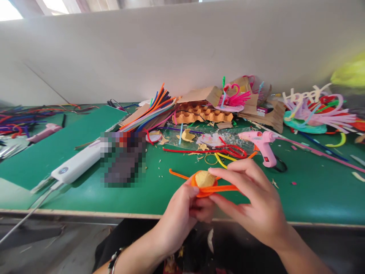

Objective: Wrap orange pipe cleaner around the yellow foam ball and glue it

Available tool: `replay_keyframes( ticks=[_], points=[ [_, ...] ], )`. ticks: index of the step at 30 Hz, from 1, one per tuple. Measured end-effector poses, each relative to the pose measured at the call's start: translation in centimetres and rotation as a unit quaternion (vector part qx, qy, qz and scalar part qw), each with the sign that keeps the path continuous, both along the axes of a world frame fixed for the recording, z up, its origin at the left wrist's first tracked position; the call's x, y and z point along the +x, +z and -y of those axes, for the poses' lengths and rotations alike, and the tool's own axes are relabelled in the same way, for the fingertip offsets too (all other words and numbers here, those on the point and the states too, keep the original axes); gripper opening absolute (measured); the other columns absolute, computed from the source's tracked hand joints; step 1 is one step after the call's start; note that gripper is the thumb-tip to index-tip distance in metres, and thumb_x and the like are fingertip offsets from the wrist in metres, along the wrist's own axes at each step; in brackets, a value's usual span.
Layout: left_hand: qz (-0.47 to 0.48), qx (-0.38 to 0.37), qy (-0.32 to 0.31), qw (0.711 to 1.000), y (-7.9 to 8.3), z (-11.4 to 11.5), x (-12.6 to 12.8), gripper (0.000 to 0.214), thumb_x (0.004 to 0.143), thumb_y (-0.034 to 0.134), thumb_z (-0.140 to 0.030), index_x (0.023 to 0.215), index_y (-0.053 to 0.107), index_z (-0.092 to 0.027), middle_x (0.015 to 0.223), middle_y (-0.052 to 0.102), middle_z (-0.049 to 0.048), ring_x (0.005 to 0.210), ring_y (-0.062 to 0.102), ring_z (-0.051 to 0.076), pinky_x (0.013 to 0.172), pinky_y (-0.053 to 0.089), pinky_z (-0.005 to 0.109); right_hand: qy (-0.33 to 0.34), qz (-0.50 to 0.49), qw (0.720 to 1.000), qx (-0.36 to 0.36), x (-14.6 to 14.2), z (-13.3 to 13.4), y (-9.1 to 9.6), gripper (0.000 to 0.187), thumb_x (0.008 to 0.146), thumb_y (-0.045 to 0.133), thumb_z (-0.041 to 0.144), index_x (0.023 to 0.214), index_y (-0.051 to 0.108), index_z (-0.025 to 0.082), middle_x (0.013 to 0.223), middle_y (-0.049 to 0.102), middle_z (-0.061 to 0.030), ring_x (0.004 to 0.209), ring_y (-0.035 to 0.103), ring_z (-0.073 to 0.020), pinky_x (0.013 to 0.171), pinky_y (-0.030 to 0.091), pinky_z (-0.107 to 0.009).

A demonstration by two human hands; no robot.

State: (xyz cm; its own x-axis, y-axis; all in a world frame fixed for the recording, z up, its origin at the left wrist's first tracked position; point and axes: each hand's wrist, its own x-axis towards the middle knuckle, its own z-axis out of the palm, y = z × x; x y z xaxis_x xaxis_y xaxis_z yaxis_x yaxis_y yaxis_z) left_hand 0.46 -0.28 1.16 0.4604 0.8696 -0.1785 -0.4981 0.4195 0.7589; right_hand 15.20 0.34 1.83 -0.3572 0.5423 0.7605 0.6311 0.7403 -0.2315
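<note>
A green-topped desk (319, 190) is backed by a plain white wall (182, 49); daylight is seen up top through a window (8, 9).

You have two hands at work, left hand (182, 209) and right hand (252, 201); two glue guns lie out, one pink (264, 146), one paler (44, 133). One egg tray (202, 113), one power bank (78, 163); loose pipe cleaners (151, 110) are too many to count.

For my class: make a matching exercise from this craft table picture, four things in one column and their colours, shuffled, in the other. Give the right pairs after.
Things:
1. glue gun
2. egg tray
3. table mat
4. power bank

Colours:
A. green
B. white
C. pink
D. orange-brown

Pairs: 1-C, 2-D, 3-A, 4-B
</note>
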Motion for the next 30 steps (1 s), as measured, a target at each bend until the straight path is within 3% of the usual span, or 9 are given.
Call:
replay_keyframes(
  ticks=[5,9,16,20,22,23,25,26,30],
  points=[
    [0.016,0.001,0.072,0.997,0.3,0.0,0.2,0.018,0.065,0.052,-0.031,0.069,0.038,-0.02,0.049,0.025,-0.0116,0.043,0.017,0.004,0.045,0.012,0.023,-0.031,0.044,0.999,0.009,-0.2,1.1,0.6,0.007,0.088,0.051,0.016,0.086,0.057,0.02,0.064,0.062,0.0004,0.054,0.059,-0.0116,0.051,0.045,-0.024],
    [0.01,-0.011,0.136,0.991,-0.3,0.1,0.3,0.017,0.065,0.053,-0.028,0.066,0.038,-0.02,0.05,0.032,-0.0092,0.044,0.021,0.004,0.044,0.016,0.021,-0.016,0.066,0.998,0.011,-1.2,2.4,0.7,0.019,0.092,0.043,0.02,0.08,0.058,0.02,0.058,0.063,0.0003,0.05,0.058,-0.0123,0.05,0.043,-0.027],
    [0.054,0.039,0.107,0.992,-1.1,0.5,0.1,0.017,0.071,0.053,-0.027,0.061,0.04,-0.02,0.053,0.036,-0.0068,0.047,0.027,0.006,0.047,0.025,0.022,0.058,0.104,0.993,-0.019,-2.7,3.8,0.1,0.028,0.09,0.038,0.007,0.086,0.065,0.013,0.061,0.064,-0.0019,0.055,0.059,-0.0126,0.054,0.045,-0.026],
    [0.053,0.015,0.128,0.99,-0.8,0.3,0.2,0.019,0.068,0.054,-0.028,0.059,0.04,-0.019,0.053,0.037,-0.0059,0.049,0.031,0.007,0.049,0.028,0.023,0.088,0.022,0.995,-0.038,-1.2,2.8,0.9,0.032,0.094,0.038,0.035,0.084,0.063,0.017,0.061,0.064,0.0004,0.055,0.059,-0.0108,0.054,0.046,-0.022],
    [0.056,0.009,0.149,0.987,-0.5,0.0,0.2,0.021,0.065,0.056,-0.031,0.058,0.04,-0.02,0.051,0.036,-0.0069,0.047,0.028,0.006,0.048,0.027,0.022,0.019,-0.026,0.997,-0.075,0.9,1.5,1.3,0.033,0.094,0.037,0.039,0.08,0.061,0.022,0.058,0.06,0.0021,0.047,0.053,-0.0091,0.045,0.04,-0.02],
    [0.052,0.007,0.156,0.986,-0.3,-0.2,0.2,0.022,0.063,0.057,-0.032,0.058,0.04,-0.02,0.049,0.035,-0.0077,0.045,0.026,0.006,0.046,0.025,0.022,-0.086,-0.053,0.992,-0.081,2.2,0.6,1.3,0.036,0.093,0.036,0.037,0.069,0.058,0.022,0.052,0.055,0.0021,0.043,0.048,-0.0097,0.041,0.036,-0.022],
    [0.041,-0.002,0.165,0.985,0.1,-0.5,0.2,0.024,0.06,0.06,-0.033,0.057,0.04,-0.02,0.048,0.034,-0.0087,0.043,0.024,0.005,0.044,0.023,0.021,-0.351,0.002,0.93,-0.108,4.9,-1.3,1.0,0.035,0.084,0.046,0.047,0.06,0.052,0.022,0.047,0.048,0.0019,0.044,0.046,-0.0123,0.045,0.034,-0.025],
    [0.038,-0.008,0.173,0.984,0.2,-0.6,0.2,0.024,0.059,0.061,-0.033,0.057,0.04,-0.02,0.047,0.035,-0.0087,0.043,0.025,0.005,0.043,0.023,0.02,-0.416,0.005,0.903,-0.105,6.2,-2.2,0.6,0.034,0.08,0.049,0.047,0.056,0.05,0.022,0.048,0.049,-0.0006,0.046,0.047,-0.015,0.046,0.031,-0.028],
    [0.03,-0.028,0.195,0.98,0.3,-0.6,0.2,0.023,0.056,0.065,-0.031,0.06,0.046,-0.019,0.051,0.043,-0.0068,0.045,0.031,0.005,0.045,0.03,0.018,-0.483,0.035,0.865,-0.129,9.8,-5.5,-1.9,0.032,0.075,0.051,0.048,0.074,0.057,0.016,0.073,0.061,-0.0174,0.064,0.055,-0.0292,0.049,0.03,-0.033]
  ],
)
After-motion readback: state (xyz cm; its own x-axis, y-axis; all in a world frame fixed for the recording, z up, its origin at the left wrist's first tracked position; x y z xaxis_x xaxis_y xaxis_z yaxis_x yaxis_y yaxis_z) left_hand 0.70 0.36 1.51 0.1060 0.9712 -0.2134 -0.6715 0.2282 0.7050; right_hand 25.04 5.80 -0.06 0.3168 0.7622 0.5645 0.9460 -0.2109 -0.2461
